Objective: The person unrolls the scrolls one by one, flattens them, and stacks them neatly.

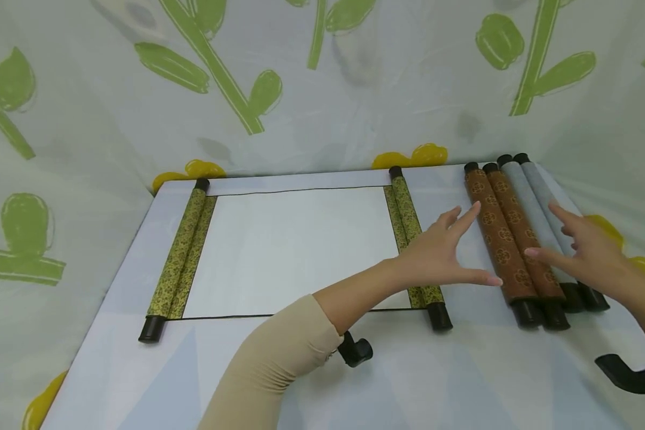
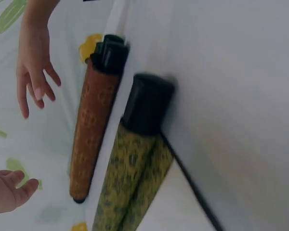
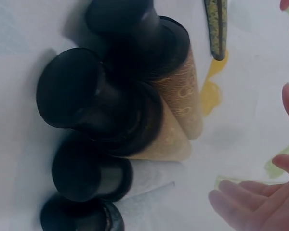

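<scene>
My left hand (image 1: 441, 254) reaches across the right bar of an unrolled scroll (image 1: 295, 251), with thumb and fingers spread apart. That scroll has white paper and yellow-green patterned ends with black knobs. Just right of the hand lies a brown flower-patterned scroll (image 1: 507, 239), closed up with its two rolls side by side. A pale grey scroll (image 1: 537, 203) lies against it. My right hand (image 1: 593, 254) is raised over the grey scroll, fingers apart and holding nothing. In the right wrist view, the black knobs (image 3: 67, 89) of the rolled scrolls sit close together.
The scrolls lie on a pale table (image 1: 236, 370) with light blue shapes. A white curtain (image 1: 328, 119) with green leaf prints hangs behind and around it. Black straps with camera mounts (image 1: 355, 351) are on both wrists.
</scene>
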Demonstrator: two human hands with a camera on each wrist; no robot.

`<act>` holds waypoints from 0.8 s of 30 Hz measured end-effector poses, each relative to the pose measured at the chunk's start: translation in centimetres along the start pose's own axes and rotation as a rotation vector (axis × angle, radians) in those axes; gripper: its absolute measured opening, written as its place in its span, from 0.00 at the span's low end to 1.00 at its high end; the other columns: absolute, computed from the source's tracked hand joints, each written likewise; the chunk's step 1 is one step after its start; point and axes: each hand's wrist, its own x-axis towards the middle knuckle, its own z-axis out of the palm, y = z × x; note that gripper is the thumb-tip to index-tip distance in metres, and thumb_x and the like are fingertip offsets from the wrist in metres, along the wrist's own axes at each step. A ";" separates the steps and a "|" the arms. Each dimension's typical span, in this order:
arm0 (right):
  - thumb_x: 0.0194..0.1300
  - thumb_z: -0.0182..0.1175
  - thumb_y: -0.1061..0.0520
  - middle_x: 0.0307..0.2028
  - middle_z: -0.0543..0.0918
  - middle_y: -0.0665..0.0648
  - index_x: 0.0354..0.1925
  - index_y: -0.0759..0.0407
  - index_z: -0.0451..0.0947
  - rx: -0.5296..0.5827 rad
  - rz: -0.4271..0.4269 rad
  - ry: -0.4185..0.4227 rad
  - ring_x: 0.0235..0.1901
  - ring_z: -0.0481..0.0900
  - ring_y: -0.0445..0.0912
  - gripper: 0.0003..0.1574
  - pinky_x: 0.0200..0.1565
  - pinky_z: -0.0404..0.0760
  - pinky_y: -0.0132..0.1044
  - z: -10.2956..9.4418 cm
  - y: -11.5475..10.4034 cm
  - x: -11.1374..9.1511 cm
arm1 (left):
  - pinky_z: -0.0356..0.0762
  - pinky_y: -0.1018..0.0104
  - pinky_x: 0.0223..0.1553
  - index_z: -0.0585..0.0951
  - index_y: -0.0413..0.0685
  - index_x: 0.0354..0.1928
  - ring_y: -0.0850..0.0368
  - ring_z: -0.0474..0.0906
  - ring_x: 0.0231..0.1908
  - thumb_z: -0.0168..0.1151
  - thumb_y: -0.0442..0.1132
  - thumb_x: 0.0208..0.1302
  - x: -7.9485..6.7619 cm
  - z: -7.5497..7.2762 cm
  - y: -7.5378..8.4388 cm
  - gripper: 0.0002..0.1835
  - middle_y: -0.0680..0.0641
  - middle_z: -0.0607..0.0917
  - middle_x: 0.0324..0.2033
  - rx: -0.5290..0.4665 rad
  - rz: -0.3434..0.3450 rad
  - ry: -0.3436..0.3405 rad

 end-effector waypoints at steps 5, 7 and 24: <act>0.57 0.61 0.46 0.64 0.46 0.79 0.70 0.65 0.33 0.020 0.067 -0.055 0.49 0.60 0.79 0.61 0.41 0.62 0.69 0.6 0.6 0.2 | 0.69 0.64 0.53 0.28 0.84 0.62 0.62 0.53 0.66 0.62 0.65 0.47 1.4 2.2 0.8 0.55 0.60 0.42 0.69 -0.162 -0.055 0.010; 0.59 0.60 0.46 0.64 0.45 0.79 0.70 0.65 0.33 0.040 0.074 -0.071 0.50 0.59 0.79 0.59 0.41 0.62 0.69 0.8 0.8 0.1 | 0.70 0.64 0.53 0.29 0.84 0.62 0.62 0.54 0.65 0.63 0.63 0.47 1.9 3.1 0.7 0.55 0.60 0.43 0.69 -0.218 -0.059 0.019; 0.70 0.39 0.44 0.61 0.46 0.84 0.70 0.62 0.28 0.206 0.165 -0.197 0.54 0.52 0.80 0.45 0.43 0.58 0.72 2.3 3.3 -1.9 | 0.66 0.69 0.55 0.39 0.66 0.70 0.64 0.49 0.67 0.64 0.54 0.53 5.4 9.1 0.4 0.51 0.56 0.49 0.68 -0.408 -0.103 -0.004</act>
